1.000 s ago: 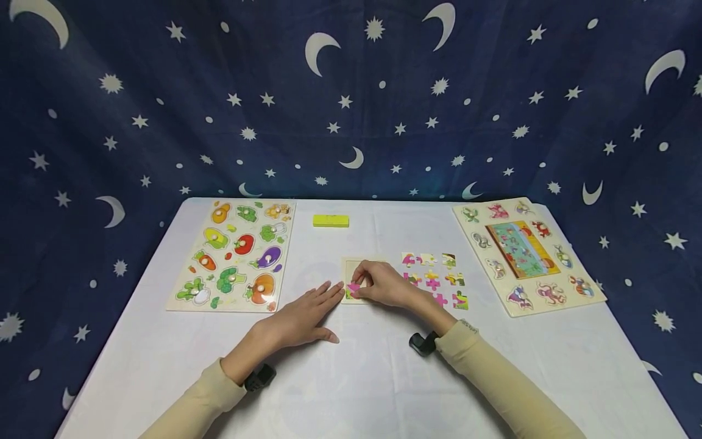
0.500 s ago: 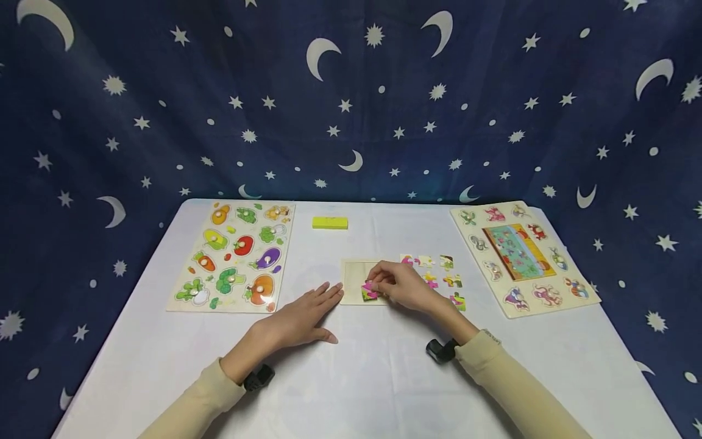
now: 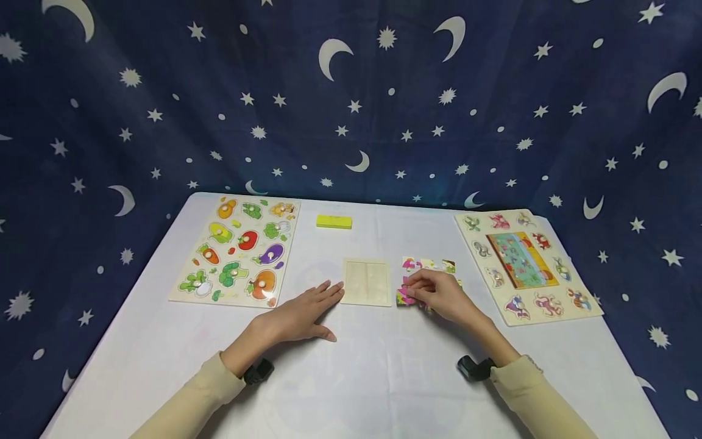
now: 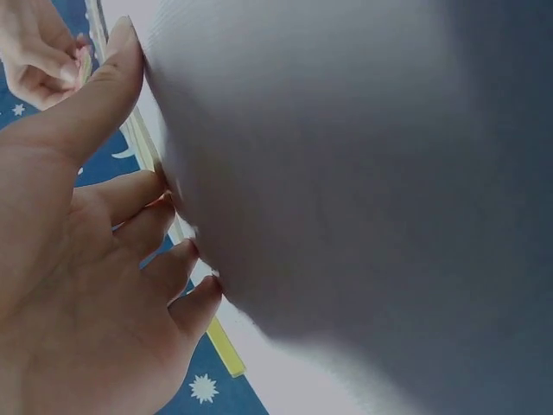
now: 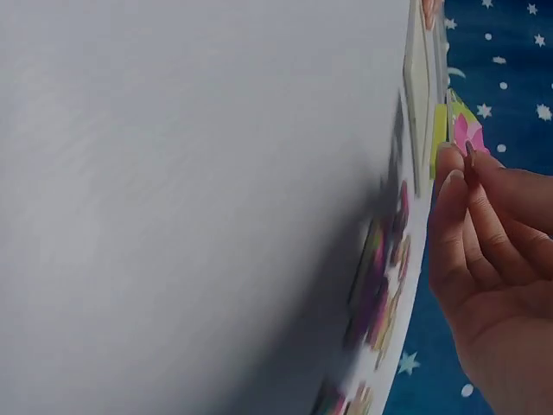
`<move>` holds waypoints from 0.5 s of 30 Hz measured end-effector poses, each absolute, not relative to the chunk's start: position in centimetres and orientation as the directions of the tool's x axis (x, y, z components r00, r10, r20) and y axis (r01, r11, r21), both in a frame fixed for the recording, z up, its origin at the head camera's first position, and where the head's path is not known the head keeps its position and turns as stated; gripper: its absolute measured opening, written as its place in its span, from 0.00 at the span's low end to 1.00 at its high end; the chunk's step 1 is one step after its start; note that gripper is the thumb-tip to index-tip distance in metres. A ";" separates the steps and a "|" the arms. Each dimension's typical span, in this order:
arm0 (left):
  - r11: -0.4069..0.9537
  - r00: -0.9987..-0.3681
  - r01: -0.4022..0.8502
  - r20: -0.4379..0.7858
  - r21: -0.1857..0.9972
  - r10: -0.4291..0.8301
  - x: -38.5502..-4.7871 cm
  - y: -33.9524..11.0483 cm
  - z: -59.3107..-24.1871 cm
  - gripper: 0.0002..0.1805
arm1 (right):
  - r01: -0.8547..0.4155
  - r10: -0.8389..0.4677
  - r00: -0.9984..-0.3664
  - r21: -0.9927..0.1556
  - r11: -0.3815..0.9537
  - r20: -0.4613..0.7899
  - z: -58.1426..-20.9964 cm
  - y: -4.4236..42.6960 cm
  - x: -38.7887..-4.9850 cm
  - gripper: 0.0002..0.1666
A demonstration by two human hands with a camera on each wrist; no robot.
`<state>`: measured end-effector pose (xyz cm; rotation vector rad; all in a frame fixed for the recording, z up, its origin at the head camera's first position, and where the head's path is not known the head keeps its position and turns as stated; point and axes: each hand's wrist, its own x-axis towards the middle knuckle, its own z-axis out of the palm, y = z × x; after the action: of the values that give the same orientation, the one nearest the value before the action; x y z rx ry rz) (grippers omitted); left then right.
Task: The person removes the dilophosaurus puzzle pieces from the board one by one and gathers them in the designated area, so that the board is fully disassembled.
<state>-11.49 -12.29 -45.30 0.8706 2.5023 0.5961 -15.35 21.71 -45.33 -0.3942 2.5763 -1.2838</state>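
Observation:
My right hand (image 3: 443,296) pinches a pink and green jigsaw piece (image 3: 404,298) between thumb and fingertips. In the right wrist view the piece (image 5: 467,131) is raised off the table. Beneath and around that hand lie several loose jigsaw pieces (image 3: 448,266), partly hidden by it. A small square wooden puzzle tray (image 3: 366,283) stands to the left of them, its bare base showing. With fingers extended, my left hand (image 3: 298,314) rests on the table, fingertips at the tray's left edge. The left wrist view shows this hand's palm (image 4: 95,277) side-on, holding nothing.
A vegetable peg puzzle board (image 3: 233,253) lies at the left. On the right is a sea-animal board (image 3: 507,305) with a small picture puzzle (image 3: 521,259) on top. A yellow block (image 3: 334,222) sits near the back edge, before a dark starry curtain (image 3: 285,152).
My right hand has lifted the jigsaw piece away from the tray and carried it right, over the loose pieces. The left hand has stayed at the tray's edge. The head view has shifted slightly.

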 end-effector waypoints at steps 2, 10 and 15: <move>0.708 -0.716 0.472 -0.239 0.526 0.655 -11.5 -12.3 -45.4 0.51 | -0.128 -0.330 -0.939 -0.799 0.588 -0.093 -45.4 22.2 -15.3 0.09; 0.709 -0.729 0.466 -0.225 0.529 0.647 -11.3 -12.7 -45.6 0.51 | -0.104 -0.307 -0.943 -0.763 0.638 -0.128 -46.0 22.6 -15.3 0.07; 0.704 -0.729 0.468 -0.216 0.534 0.649 -11.2 -12.6 -45.7 0.51 | -0.118 -0.295 -0.948 -0.733 0.670 -0.117 -45.9 22.3 -15.3 0.05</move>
<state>-11.21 -12.60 -45.66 0.8670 2.5217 0.6385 -15.26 22.31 -45.92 -0.3337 2.6597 -1.1435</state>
